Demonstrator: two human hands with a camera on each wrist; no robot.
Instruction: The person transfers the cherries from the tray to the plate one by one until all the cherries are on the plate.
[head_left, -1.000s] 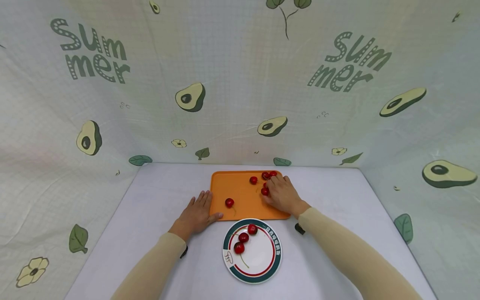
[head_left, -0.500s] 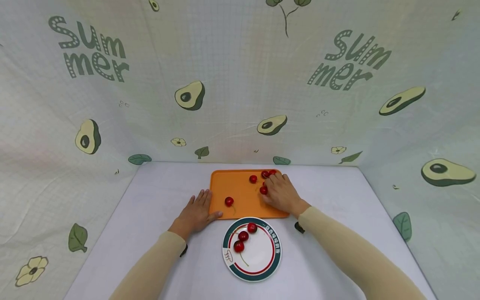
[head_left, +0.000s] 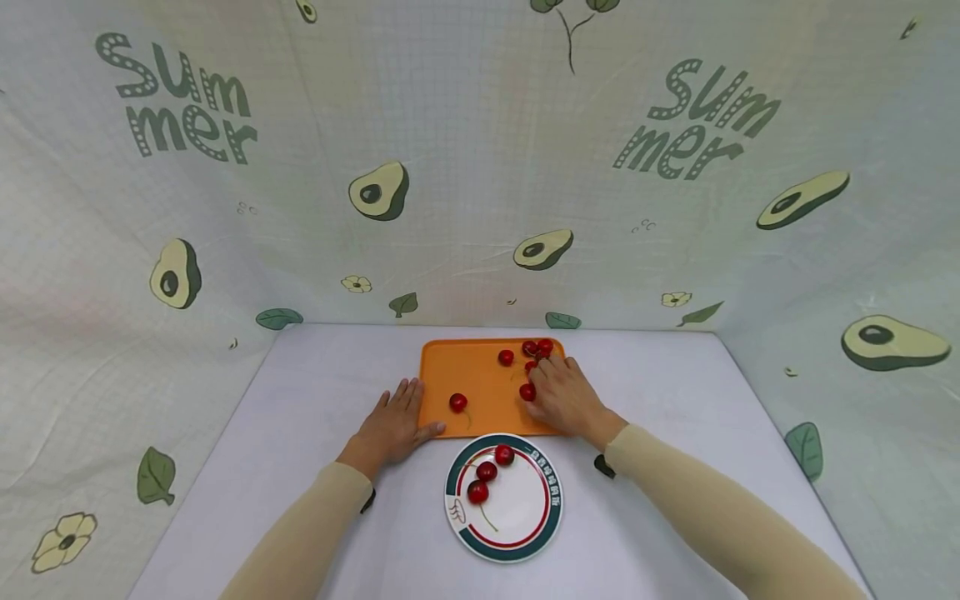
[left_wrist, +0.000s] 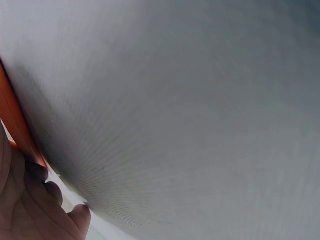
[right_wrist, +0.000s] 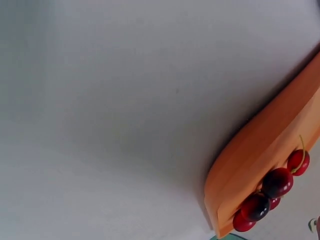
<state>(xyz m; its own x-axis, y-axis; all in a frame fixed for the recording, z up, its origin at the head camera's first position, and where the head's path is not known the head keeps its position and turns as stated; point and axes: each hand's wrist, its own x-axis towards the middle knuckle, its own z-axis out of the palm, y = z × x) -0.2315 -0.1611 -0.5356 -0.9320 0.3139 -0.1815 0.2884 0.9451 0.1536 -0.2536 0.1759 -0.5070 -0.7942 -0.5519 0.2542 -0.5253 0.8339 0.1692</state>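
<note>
Right now the left hand [head_left: 390, 427] lies flat and open on the table [head_left: 315, 400], its thumb against the orange tray [head_left: 480, 383], so the tray stays put. The right hand [head_left: 564, 398] pinches one cherry [head_left: 527, 392] on the tray, near the plate [head_left: 551, 500] with three cherries on it

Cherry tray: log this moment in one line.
left hand: flat, steadying orange tray edge | right hand: pinching cherry over tray | plate: three cherries
</note>
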